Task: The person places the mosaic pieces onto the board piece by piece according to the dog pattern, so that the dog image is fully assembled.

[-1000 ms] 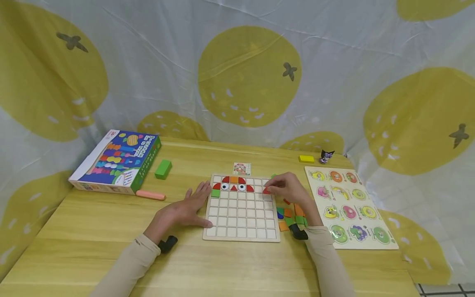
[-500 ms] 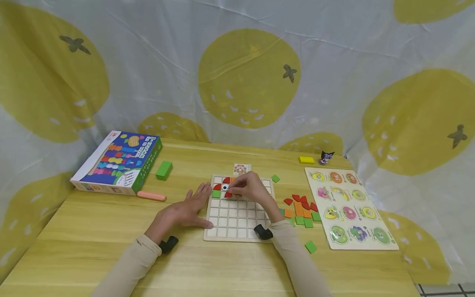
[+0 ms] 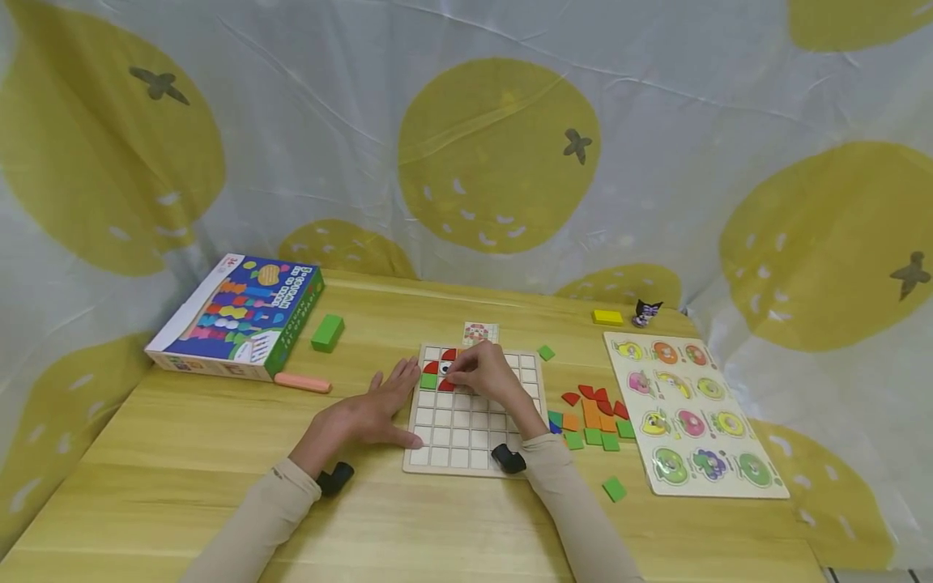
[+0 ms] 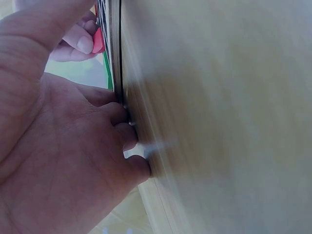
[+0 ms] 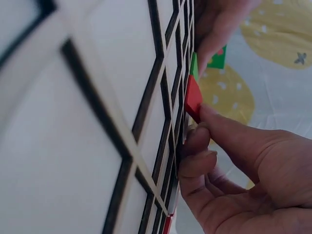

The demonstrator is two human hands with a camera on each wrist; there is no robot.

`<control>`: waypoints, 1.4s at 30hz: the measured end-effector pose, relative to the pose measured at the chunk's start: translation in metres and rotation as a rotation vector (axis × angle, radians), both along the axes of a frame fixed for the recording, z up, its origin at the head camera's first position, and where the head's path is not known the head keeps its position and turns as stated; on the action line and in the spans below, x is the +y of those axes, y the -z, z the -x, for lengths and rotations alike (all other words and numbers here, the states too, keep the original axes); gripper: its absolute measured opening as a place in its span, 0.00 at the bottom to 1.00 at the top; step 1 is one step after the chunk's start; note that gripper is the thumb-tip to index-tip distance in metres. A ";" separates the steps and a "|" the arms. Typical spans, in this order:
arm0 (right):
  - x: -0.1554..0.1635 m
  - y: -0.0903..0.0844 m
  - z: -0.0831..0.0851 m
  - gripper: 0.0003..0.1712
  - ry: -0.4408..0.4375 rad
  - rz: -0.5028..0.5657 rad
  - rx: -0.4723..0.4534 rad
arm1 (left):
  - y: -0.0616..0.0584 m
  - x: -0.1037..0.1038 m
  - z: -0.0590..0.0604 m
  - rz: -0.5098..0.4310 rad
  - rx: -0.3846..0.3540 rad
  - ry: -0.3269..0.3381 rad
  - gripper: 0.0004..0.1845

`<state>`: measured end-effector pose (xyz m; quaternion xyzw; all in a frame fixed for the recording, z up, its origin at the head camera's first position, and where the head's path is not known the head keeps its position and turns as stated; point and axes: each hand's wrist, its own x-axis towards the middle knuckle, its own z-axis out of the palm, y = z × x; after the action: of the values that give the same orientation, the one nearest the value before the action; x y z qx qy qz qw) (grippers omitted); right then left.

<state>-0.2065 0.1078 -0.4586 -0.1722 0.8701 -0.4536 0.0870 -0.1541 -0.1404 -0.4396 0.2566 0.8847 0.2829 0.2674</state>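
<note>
**Hands at the grid board's upper left corner**

Head view: left hand (image 3: 364, 417) lies flat, fingers straight against the left edge of the white wooden grid board (image 3: 474, 441); right hand (image 3: 484, 371) pinches a red wooden tile (image 3: 446, 385) just below the green square tile (image 3: 428, 380). Bare squares fill the lower rows.

Left wrist view: fingers (image 4: 127, 131) touch the board edge.

Right wrist view: fingertips (image 5: 207, 113) grip the red tile (image 5: 193, 96) against the grid.

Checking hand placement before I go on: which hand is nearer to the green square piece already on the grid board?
Roughly even, right slightly nearer. The right hand pinches a red piece just beside the green square piece; the left hand rests at the grid board edge.
</note>
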 end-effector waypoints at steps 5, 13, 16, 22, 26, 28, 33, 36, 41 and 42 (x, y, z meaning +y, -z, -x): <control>0.000 -0.002 0.000 0.02 0.005 -0.038 0.009 | 0.000 0.000 0.000 0.010 0.005 -0.006 0.64; -0.001 -0.006 0.000 0.06 -0.078 -0.072 0.061 | 0.013 -0.006 0.004 -0.096 0.011 0.026 0.68; -0.004 -0.008 -0.001 0.11 -0.195 -0.123 0.065 | 0.018 -0.008 0.005 -0.118 0.018 0.041 0.68; -0.010 -0.013 -0.006 0.17 -0.301 -0.208 0.036 | 0.001 -0.001 0.001 -0.044 0.000 0.018 0.65; -0.012 -0.013 -0.008 0.17 -0.305 -0.235 0.052 | 0.000 0.001 0.000 -0.009 0.015 0.012 0.64; -0.013 -0.012 -0.008 0.17 -0.310 -0.244 0.059 | 0.000 0.001 0.000 -0.004 0.017 0.009 0.64; -0.012 -0.013 -0.009 0.17 -0.324 -0.243 0.077 | 0.000 0.001 0.000 -0.007 0.012 0.006 0.64; -0.008 -0.015 -0.008 0.17 -0.340 -0.205 0.086 | 0.000 0.000 0.000 -0.013 0.013 0.007 0.64; 0.017 -0.020 -0.005 0.17 -0.345 -0.088 0.117 | 0.001 0.000 -0.001 -0.021 0.015 0.004 0.64; 0.024 -0.022 -0.005 0.17 -0.333 -0.073 0.121 | 0.001 0.001 -0.001 -0.022 0.014 0.002 0.64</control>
<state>-0.2014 0.1323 -0.4368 -0.3375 0.8490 -0.3901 0.1147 -0.1531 -0.1396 -0.4403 0.2625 0.8831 0.2904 0.2585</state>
